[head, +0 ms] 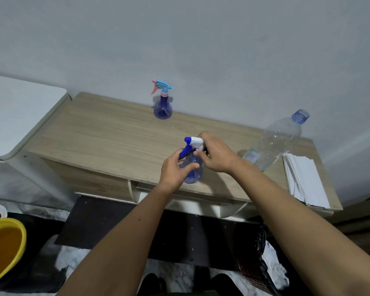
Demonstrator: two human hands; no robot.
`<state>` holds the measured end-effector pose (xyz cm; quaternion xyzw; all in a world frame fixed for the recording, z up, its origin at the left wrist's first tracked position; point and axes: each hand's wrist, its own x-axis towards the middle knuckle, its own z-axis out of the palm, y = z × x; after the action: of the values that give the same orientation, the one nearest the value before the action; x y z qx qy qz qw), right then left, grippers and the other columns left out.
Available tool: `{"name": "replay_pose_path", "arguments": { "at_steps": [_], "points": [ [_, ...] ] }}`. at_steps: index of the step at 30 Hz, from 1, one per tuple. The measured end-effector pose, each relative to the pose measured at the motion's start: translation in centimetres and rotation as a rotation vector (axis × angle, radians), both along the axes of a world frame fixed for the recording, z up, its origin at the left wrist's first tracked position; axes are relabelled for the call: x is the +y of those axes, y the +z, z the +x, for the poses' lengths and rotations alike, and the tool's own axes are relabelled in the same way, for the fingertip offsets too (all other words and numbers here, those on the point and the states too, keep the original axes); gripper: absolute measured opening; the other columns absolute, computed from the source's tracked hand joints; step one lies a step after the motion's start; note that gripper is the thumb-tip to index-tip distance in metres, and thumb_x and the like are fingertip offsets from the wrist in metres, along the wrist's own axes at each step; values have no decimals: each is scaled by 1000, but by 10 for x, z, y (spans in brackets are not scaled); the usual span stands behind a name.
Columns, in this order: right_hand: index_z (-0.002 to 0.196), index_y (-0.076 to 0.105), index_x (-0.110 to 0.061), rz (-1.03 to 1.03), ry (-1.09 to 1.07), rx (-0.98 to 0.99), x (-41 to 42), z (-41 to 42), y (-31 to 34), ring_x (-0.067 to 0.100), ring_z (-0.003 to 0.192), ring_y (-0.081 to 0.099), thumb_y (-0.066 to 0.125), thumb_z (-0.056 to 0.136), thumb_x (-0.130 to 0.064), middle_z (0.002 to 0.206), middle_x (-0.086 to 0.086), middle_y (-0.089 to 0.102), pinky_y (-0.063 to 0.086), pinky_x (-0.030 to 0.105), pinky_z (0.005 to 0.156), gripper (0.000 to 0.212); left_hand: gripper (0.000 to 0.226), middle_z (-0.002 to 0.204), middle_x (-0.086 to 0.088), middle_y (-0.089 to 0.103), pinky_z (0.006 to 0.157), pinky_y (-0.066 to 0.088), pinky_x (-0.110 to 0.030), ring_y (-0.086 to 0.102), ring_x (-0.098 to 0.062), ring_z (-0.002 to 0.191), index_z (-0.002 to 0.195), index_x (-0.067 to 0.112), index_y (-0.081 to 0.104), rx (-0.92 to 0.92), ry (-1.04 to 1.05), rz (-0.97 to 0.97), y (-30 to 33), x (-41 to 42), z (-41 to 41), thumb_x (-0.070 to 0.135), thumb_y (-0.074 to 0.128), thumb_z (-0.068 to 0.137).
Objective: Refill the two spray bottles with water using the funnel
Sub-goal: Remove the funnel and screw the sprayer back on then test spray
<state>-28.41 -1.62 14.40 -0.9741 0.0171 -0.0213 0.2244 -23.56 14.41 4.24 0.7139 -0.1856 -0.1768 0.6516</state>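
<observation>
- Near the front edge of the worktop [98, 133], at about 6 o'clock on its wooden surface, stands a clear blue spray bottle [191, 167] with a white and blue trigger head [193, 144].
- Left hand [175, 169] wraps round the bottle's round body, fingers curled over the front and thumb lying across the plastic.
- Right hand [214, 154] is closed on the white trigger head, fingertips pinching its rear part and neck; the blue nozzle and trigger point toward 9 o'clock.
- At 12 o'clock, against the wall [201, 50], a second spray bottle [162, 107] stands upright, well apart from the hands. Its head is light blue with a pink trigger, nozzle and collar, and it also points toward 9 o'clock.
- At about 3 o'clock a large clear water bottle [280, 139] stands uncapped, its blue-tinted neck open; how much water it holds cannot be told.
- Just beside it, at 4 o'clock, a stack of white papers [303, 180] lies at the right end of the worktop.
- On the floor at 8 o'clock sits a yellow basin [4, 244].
- A white surface [15, 112] adjoins the worktop at 9 o'clock.
</observation>
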Motion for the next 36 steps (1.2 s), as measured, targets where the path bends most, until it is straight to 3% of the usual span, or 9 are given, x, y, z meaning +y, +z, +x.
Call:
{"name": "replay_pose_path", "arguments": {
  "at_steps": [8,10,14,18,20,24,28,31,36],
  "points": [
    [111,47,-13,56,24,35,2,-5,-3,23,89,51,62,88,-18,108,5,50,41,33,72,28,47,110,9,79,103,59,-42,75,-7,105,119,35,70,11,-19,-4,0,0,3,20,92,80],
    [114,49,-8,59,-1,2,-1,-6,-6,21,87,50,66,93,-14,106,4,51,37,30,71,27,50,113,10,79,103,59,-41,75,-7,107,118,39,69,11,-28,-4,1,0,5,19,93,78],
    [102,51,-14,19,-57,-54,-7,-4,-5,20,76,46,78,91,-31,90,-1,53,28,20,60,34,56,120,7,77,107,57,-42,72,-11,117,122,31,72,-3,-21,-59,0,-1,7,17,95,74],
    [99,59,-11,64,-74,-71,-13,-10,-12,21,78,51,79,85,-30,89,-1,56,32,31,67,30,56,120,6,77,107,57,-41,71,-12,118,122,27,72,-2,-13,-71,-6,-4,7,13,94,72],
    [93,60,-13,88,-106,-88,-13,-10,-15,17,71,50,80,85,-31,83,-5,56,32,30,66,28,57,120,7,77,107,57,-40,71,-11,118,123,26,73,14,-16,-76,-6,-4,9,14,96,72],
    [84,59,-16,170,-244,-85,-13,-10,-15,10,64,53,93,72,-44,75,-5,62,39,22,58,46,58,120,7,78,103,59,-37,72,-11,118,124,25,73,14,-18,-92,-7,-4,8,16,96,72],
    [97,70,-21,320,-281,-77,-15,-16,-19,6,64,55,93,73,-28,77,-12,63,46,17,65,34,58,121,6,77,100,59,-30,71,-8,117,127,20,72,16,-26,-95,-6,-3,8,10,95,74],
    [104,76,-18,419,-292,-79,-13,-16,-23,7,63,58,86,77,-13,75,-4,68,53,26,72,29,58,121,5,77,100,58,-29,71,-9,117,126,19,72,14,-21,-97,-6,-4,8,10,96,73],
    [91,69,-10,470,-400,-136,-5,-16,-23,7,62,60,99,66,-23,78,-1,74,55,27,67,41,56,118,4,78,99,59,-31,73,-11,115,122,23,73,3,-22,-100,-6,-5,8,9,95,73]
  ]
}}
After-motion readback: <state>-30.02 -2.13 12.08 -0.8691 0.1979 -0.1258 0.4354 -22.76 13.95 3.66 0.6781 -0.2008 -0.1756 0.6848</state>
